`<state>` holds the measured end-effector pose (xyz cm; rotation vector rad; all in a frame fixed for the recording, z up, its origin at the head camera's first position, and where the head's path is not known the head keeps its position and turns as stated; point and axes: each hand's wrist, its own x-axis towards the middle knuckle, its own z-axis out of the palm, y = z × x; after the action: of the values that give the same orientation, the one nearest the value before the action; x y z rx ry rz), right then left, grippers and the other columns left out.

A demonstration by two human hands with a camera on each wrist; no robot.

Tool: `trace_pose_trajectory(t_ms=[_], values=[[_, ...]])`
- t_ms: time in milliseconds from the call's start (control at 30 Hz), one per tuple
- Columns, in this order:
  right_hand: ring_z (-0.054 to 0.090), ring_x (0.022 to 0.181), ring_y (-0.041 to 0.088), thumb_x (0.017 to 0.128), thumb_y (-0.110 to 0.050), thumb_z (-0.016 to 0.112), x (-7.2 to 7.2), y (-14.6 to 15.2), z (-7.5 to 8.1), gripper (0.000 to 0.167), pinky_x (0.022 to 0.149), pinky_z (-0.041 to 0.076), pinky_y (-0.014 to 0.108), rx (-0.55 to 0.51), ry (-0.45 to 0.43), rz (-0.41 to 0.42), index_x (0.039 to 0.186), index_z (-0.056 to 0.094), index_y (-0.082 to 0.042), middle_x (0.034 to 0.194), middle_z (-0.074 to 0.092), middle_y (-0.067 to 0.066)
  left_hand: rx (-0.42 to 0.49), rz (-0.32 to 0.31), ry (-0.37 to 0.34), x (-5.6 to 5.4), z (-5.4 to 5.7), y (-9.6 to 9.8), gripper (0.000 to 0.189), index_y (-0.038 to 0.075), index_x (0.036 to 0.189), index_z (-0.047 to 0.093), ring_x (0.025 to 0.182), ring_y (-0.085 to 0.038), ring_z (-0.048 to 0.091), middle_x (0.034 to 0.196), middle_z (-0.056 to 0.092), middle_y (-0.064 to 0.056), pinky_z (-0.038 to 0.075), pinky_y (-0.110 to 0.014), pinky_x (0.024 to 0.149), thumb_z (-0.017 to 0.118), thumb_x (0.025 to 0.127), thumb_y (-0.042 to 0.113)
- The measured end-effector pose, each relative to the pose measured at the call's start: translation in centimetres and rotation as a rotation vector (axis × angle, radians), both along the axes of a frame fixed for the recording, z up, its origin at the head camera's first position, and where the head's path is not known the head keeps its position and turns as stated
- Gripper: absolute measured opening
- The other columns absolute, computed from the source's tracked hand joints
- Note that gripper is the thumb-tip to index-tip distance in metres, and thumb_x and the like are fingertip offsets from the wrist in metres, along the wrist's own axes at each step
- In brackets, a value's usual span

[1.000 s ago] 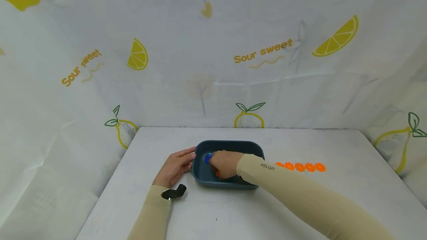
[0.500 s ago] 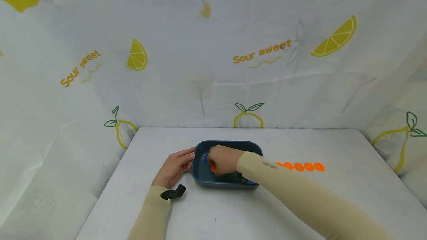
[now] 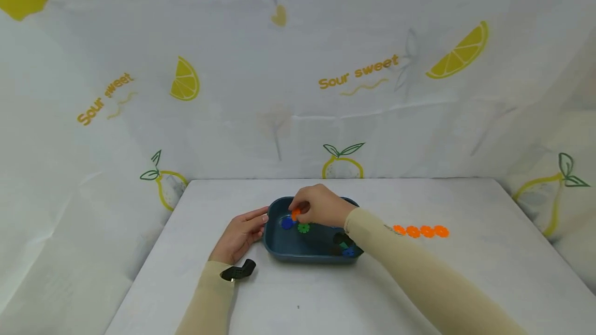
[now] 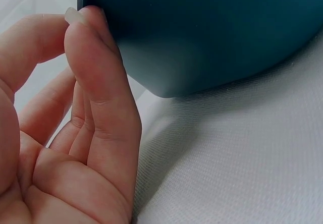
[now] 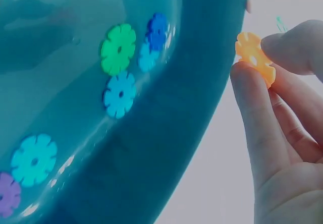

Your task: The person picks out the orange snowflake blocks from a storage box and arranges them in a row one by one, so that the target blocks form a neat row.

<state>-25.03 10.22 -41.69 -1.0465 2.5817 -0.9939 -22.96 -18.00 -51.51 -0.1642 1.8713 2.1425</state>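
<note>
A dark teal bin stands on the white table. My left hand rests against its left end; in the left wrist view the fingertips touch the bin wall. Thumb and fingers of my right hand pinch an orange flower-shaped plastic piece over the bin's left part. Below in the bin lie a blue piece and a green piece. The right wrist view also shows light-blue pieces and a purple piece in it.
To the right of the bin, several orange flower pieces lie in a row on the table, partly behind my right forearm. A white cloth printed with lemons hangs behind the table.
My right hand has risen from the bin floor with the orange flower piece, uncovering the blue and green pieces. The left hand stays at the bin's end. The head view has shifted slightly.
</note>
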Motion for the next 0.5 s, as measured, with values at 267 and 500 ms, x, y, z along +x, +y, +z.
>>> trace_pose_trajectory(t_ms=[267, 500], values=[[0.074, 0.101, 0.009, 0.097, -0.007, 0.077, 1.3, 4.4, 0.0, 0.024, 0.093, 0.062, 0.025, -0.149, -0.035, -0.102, 0.118, 0.081, -0.018, 0.117, 0.076, -0.004, 0.012, -0.029, 0.031, 0.2, -0.3, 0.0, 0.051, 0.008, 0.149, 0.064, 0.082, -0.008, 0.063, 0.100, 0.074, 0.002, 0.055, -0.018, 0.073, 0.077, 0.102, 0.022], [0.074, 0.111, 0.016, 0.099, -0.009, 0.077, 3.2, 10.3, -0.5, 0.026, 0.096, 0.063, 0.027, -0.258, -0.065, -0.263, 0.122, 0.080, -0.019, 0.122, 0.077, -0.002, -0.004, -0.024, 0.017, 0.3, -0.1, 0.3, 0.051, 0.009, 0.150, 0.064, 0.083, -0.009, 0.063, 0.103, 0.075, 0.000, 0.055, -0.019, 0.072, 0.077, 0.102, 0.024]])
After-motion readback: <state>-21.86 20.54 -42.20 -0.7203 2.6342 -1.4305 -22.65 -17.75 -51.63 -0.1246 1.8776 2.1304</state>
